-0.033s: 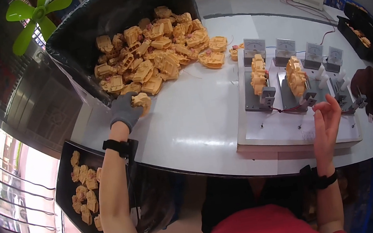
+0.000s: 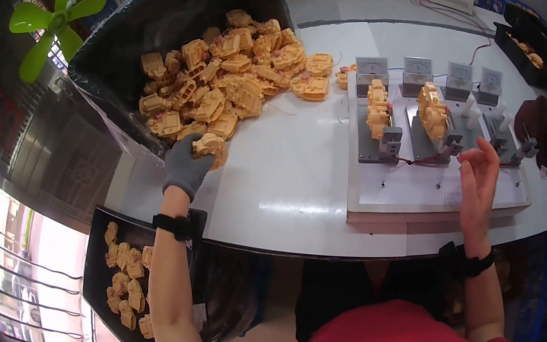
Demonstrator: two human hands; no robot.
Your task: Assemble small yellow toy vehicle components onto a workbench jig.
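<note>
Yellow housing (image 2: 215,151) is pt. hidden by gloved L hand (image 2: 185,167) gripping it; R hand (image 2: 476,176) half-open. Blk bin (image 2: 121,49), cut off up top, holds piled housings (image 2: 221,80); blk tray (image 2: 96,279) w/ more, pt. behind forearm (image 2: 170,285).

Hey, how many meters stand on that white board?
4 in a row across the far side of the board: the left-end meter, a second beside it, a third next, and a fourth at the right end. None seems hidden.

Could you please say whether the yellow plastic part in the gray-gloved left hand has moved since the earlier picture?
Yes, slightly: the yellow plastic part in the gray-gloved left hand has shifted rightward, judged against the large black bin.
</note>
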